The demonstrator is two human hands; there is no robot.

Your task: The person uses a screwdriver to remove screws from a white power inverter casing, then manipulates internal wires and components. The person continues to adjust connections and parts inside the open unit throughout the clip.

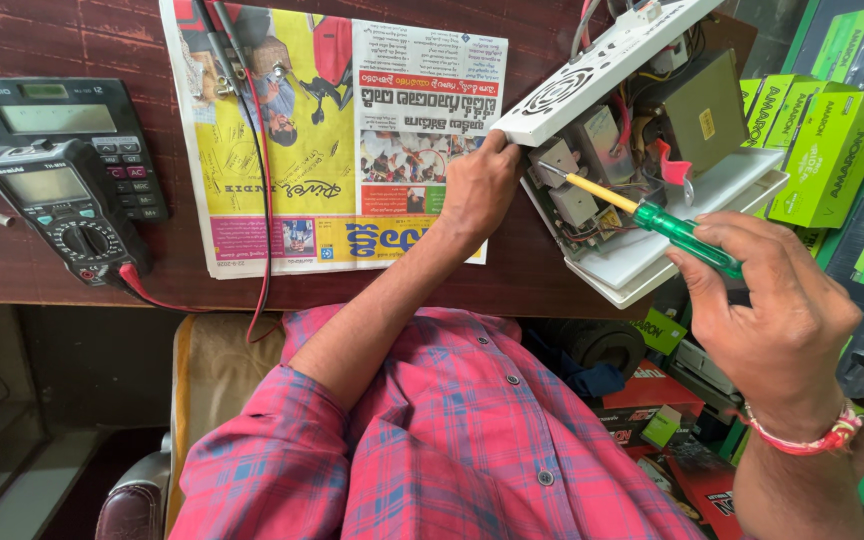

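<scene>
I've got my left hand (477, 185) clenched on the lower corner of the lifted white plastic cover w/ round vent grille (592, 75), thumb under, fingers (497, 142) over the rim, propping it up off the open white plastic electrical unit (652, 250) that overhangs the right edge of the dark red-brown wooden surface (72, 40). My right hand (772, 300) is closed round the green translucent-handled screwdriver w/ yellow shaft (652, 215), pinch grip on the handle end, tip poked in among the grey blocks and wiring near the unit's left inner side; can't tell exactly what the tip touches. Judging by looks: the cover is thin, stiff, light, prob a bit flexy and smooth, so the corner rim is the sane place to hold it, not the grille. The base looks heavier b/c of the boxy metal part and coils inside, and it's half off the edge, so it'd want support underneath. Wires and board look fragile; keep off them. The screwdriver is light and rigid, its handle slick. Farther left, a colourful printed newspaper (352, 140) lies along the far edge, then a black handheld multimeter w/ dial (67, 210) resting on a dark desk calculator (52, 120) near the left edge, red lead (262, 200) trailing over the front edge.
</scene>
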